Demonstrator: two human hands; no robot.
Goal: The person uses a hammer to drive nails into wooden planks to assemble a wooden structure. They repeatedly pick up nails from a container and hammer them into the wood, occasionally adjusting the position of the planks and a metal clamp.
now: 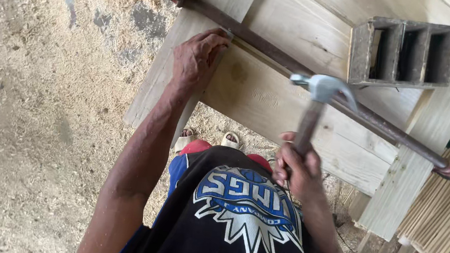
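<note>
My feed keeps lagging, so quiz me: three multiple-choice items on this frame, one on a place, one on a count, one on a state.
1. Where does the left hand rest?
A. on the wooden boards beside the long metal bar
B. on the sawdust floor
C. inside the box

2. How many open compartments does the small wooden box show?
A. one
B. three
C. six

3. What state is the hammer in?
A. lying on the floor
B. leaning against the box
C. gripped by its handle, head raised

Answers: 1 A, its fingers press the wooden boards at the metal bar. 2 B, two dividers make three openings. 3 C, the right hand holds it above the boards.
</note>
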